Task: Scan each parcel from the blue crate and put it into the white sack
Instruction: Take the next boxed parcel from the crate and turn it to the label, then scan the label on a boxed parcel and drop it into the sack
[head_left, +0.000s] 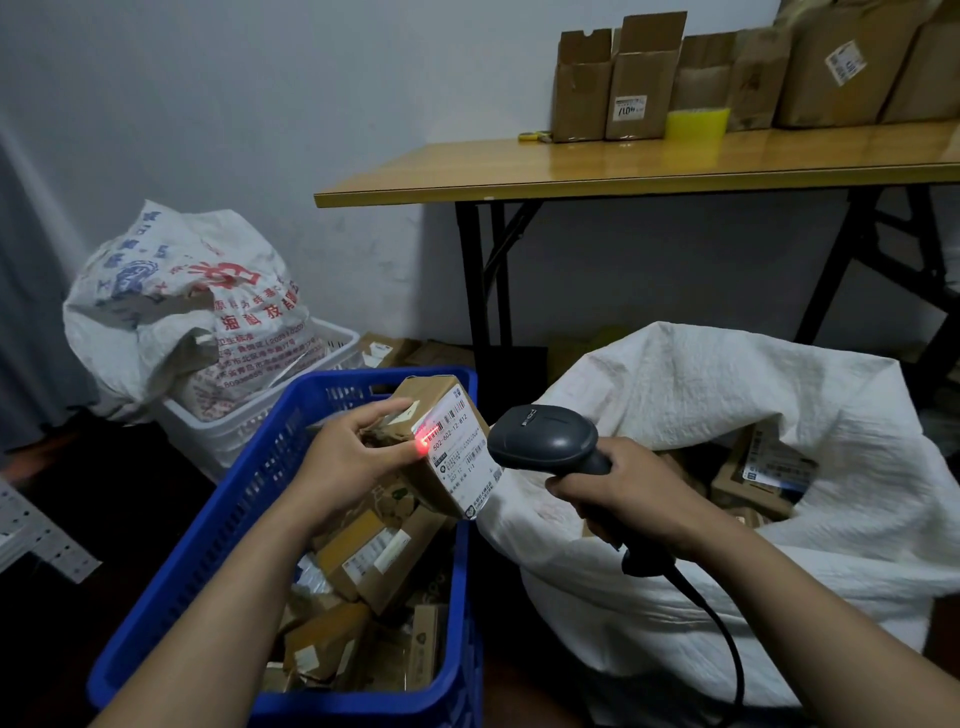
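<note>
I judged we were mid-scan. The left hand (345, 462) gripped a brown parcel (415, 480), fingers curled round its near end, holding it tilted above the far end of the blue crate (234, 499) with its label (465, 454) turned toward the scanner (545, 436). The right hand (634, 488) was wrapped round the scanner's handle, and the red beam fell on the label's upper edge (close by the left fingertips). More parcels lay in the crate. Next, I reckoned, this parcel had to travel right, over the rim of the white sack (727, 395), and be let go inside.
</note>
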